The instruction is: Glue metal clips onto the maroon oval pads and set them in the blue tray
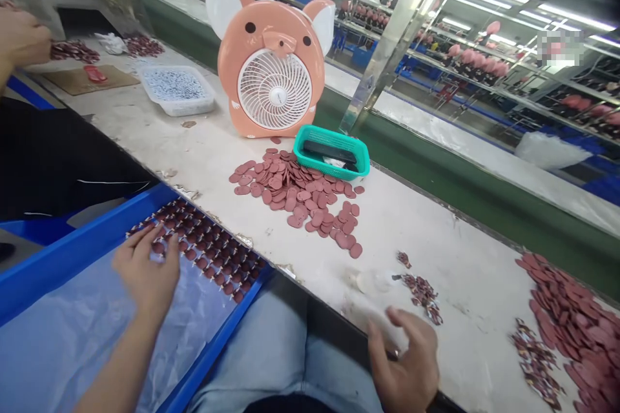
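Note:
My left hand [145,268] lies with fingers spread on rows of small dark red pieces [208,248] laid out in a blue tray [58,258] lined with clear plastic. My right hand [404,364] rests at the near edge of the worktable [426,226], fingers loosely curled and apart, nothing visible in it. Just beyond it sits a small cluster of dark red pieces with stickers [421,293] beside a pale round patch. A heap of flat reddish-pink oval discs [298,197] lies in the middle of the table.
A pink pig-shaped fan [274,58] stands behind the heap, a teal basket [332,151] beside it. More discs [576,329] pile at the right. A clear bin of small parts [177,90] sits far left, near another person's hand [22,39]. A green conveyor runs behind.

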Motion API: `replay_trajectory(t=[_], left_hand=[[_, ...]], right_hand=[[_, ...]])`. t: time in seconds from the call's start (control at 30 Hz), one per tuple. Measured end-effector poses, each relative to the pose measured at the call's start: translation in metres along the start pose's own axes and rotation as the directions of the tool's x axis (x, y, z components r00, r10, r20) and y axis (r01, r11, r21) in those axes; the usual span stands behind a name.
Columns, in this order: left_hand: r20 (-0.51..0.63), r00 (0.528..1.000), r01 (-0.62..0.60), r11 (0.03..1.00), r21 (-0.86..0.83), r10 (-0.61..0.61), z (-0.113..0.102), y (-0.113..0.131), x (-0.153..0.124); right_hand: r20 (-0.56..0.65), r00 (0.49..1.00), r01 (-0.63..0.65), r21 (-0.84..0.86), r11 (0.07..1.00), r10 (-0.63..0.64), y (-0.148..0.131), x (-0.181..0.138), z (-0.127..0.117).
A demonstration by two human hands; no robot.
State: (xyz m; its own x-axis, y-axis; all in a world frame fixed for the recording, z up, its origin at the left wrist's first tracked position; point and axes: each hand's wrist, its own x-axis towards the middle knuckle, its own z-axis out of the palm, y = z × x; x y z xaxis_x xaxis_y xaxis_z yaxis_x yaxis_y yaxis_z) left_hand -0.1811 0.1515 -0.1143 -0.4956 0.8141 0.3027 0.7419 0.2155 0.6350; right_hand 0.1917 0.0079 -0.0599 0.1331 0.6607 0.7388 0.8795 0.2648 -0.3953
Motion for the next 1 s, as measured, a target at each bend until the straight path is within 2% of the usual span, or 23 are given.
replay_trajectory(t=[0.03,0.07,0.1,0.17,0.23,0.33,0.47,0.53,0.6,0.63,0.7,0.77,0.83,0.9,0.97,1.0], left_hand=[[-0.042,0.997,-0.068,0.997,-0.02,0.067,0.002,0.023,-0.009],[-0.035,0.988,-0.152,0.987,-0.046,0.151,0.004,0.046,-0.017],[-0.005,0.971,-0.241,0.968,-0.077,0.241,0.006,0.07,-0.024],[0.122,0.903,-0.395,0.908,-0.141,0.412,0.012,0.113,-0.032],[0.192,0.862,-0.443,0.881,-0.165,0.469,0.019,0.147,-0.034],[0.237,0.852,-0.434,0.883,-0.178,0.467,0.025,0.174,-0.031],[0.267,0.864,-0.363,0.895,-0.258,0.428,0.015,0.176,-0.047],[0.318,0.839,-0.33,0.878,-0.347,0.441,0.001,0.172,-0.066],[0.426,0.774,-0.251,0.844,-0.475,0.469,-0.018,0.169,-0.088],[0.506,0.726,-0.153,0.827,-0.54,0.465,-0.027,0.167,-0.098],[0.662,0.629,0.112,0.795,-0.596,0.408,-0.044,0.164,-0.116],[0.755,0.567,0.338,0.744,-0.577,0.328,-0.055,0.16,-0.128],[0.768,0.568,0.446,0.674,-0.589,0.295,-0.059,0.154,-0.136],[0.752,0.583,0.513,0.579,-0.634,0.308,-0.058,0.147,-0.143],[0.728,0.599,0.558,0.478,-0.679,0.335,-0.054,0.143,-0.15],[0.71,0.614,0.57,0.43,-0.701,0.344,-0.053,0.141,-0.153]], right_hand=[[-0.017,0.993,-0.113,-0.035,0.993,0.113,0.005,0.0,0.0],[0.0,0.978,-0.206,-0.06,0.977,0.206,0.008,0.002,0.001],[0.047,0.961,-0.267,-0.078,0.961,0.271,0.01,0.004,0.003],[0.167,0.926,-0.331,-0.08,0.94,0.34,0.012,0.013,0.009],[0.239,0.885,-0.406,-0.022,0.914,0.399,0.012,0.022,0.015],[0.26,0.84,-0.513,0.096,0.853,0.475,0.011,0.03,0.018],[0.275,0.832,-0.549,0.278,0.788,0.482,0.004,0.023,0.013],[0.322,0.816,-0.576,0.383,0.722,0.48,-0.006,0.017,0.011],[0.404,0.787,-0.614,0.445,0.651,0.466,-0.019,0.013,0.011],[0.468,0.759,-0.649,0.476,0.594,0.454,-0.025,0.013,0.011],[0.612,0.678,-0.734,0.541,0.411,0.406,-0.035,0.012,0.012],[0.734,0.589,-0.805,0.569,0.169,0.337,-0.043,0.012,0.014],[0.791,0.522,-0.83,0.557,-0.023,0.319,-0.049,0.01,0.015],[0.813,0.471,-0.828,0.541,-0.147,0.344,-0.055,0.007,0.016],[0.826,0.434,-0.829,0.523,-0.2,0.359,-0.061,0.004,0.017],[0.831,0.424,-0.837,0.511,-0.193,0.362,-0.062,0.003,0.016]])
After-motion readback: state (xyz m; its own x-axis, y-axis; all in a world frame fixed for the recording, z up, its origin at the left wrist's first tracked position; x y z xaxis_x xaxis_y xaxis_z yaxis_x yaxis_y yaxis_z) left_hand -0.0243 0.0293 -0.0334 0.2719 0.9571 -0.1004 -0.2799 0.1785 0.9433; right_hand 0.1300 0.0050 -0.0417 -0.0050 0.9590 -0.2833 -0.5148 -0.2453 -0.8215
